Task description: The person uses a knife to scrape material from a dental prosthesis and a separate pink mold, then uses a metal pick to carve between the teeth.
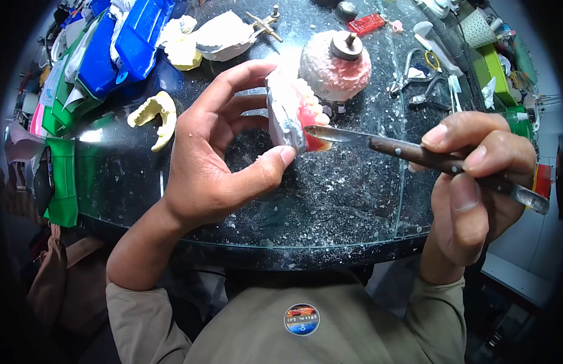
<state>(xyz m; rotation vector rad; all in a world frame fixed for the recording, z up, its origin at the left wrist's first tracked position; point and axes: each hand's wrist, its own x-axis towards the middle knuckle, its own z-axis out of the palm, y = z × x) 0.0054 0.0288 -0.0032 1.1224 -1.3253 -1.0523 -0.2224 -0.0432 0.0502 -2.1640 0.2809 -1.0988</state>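
My left hand (pixel 214 145) grips a white plaster dental model (pixel 282 115) by its base, thumb at the lower edge and fingers behind the top. Pink wax (pixel 310 115) with a row of pale teeth (pixel 315 100) covers the model's right side. In my right hand (pixel 481 164) is a wax knife (pixel 415 153), its brown riveted handle pinched between thumb and fingers. The knife's metal blade points left, its tip right at the pink wax below the teeth. The far spoon-shaped end sticks out past my fingers at the right.
A round plaster piece with a metal knob (pixel 336 64) stands behind the model. A yellowish dental cast (pixel 154 118) lies at left, near blue trays (pixel 126 48). At the back are a white plaster lump (pixel 225 36) and red wax (pixel 366 24). Metal tools (pixel 415 73) and a toothbrush (pixel 455 91) lie right.
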